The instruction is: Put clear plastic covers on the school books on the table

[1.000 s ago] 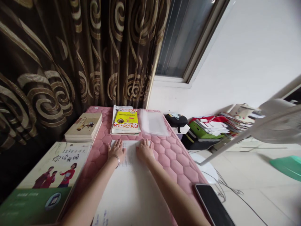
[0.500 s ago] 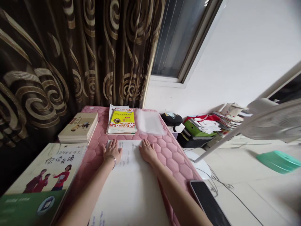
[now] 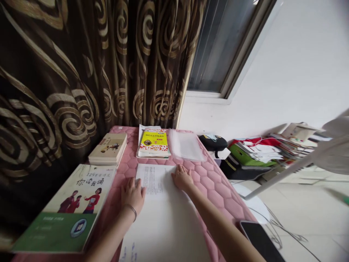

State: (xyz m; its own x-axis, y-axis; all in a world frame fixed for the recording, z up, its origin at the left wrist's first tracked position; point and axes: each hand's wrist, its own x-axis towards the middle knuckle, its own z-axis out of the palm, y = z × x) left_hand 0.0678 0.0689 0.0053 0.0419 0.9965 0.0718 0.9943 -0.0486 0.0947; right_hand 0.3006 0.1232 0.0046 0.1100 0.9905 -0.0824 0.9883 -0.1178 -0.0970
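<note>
A long white sheet of paper [image 3: 163, 214] lies on the pink quilted table cover [image 3: 209, 189], with printed lines at its far end and blue handwriting near me. My left hand [image 3: 133, 196], a bracelet at the wrist, rests on the paper's left edge with fingers spread. At the far right corner of the sheet, my right hand [image 3: 182, 177] lies flat with its fingers stretched out. Neither hand grips anything. Beyond the paper are a yellow-covered book [image 3: 154, 142] on a small stack and some clear plastic sleeves [image 3: 187, 145].
A large green-and-white book [image 3: 68, 207] lies at left, with a stack of beige books [image 3: 107, 147] behind it. A phone [image 3: 260, 240] rests at the right edge. Beyond stand a fan [image 3: 283, 174], a black case [image 3: 212, 142] and piled papers [image 3: 261, 151]. A patterned curtain [image 3: 122, 65] hangs behind.
My left hand has slid toward me along the paper's left edge. The right hand stays at the far right corner. The whole view has shifted, so things appear farther right.
</note>
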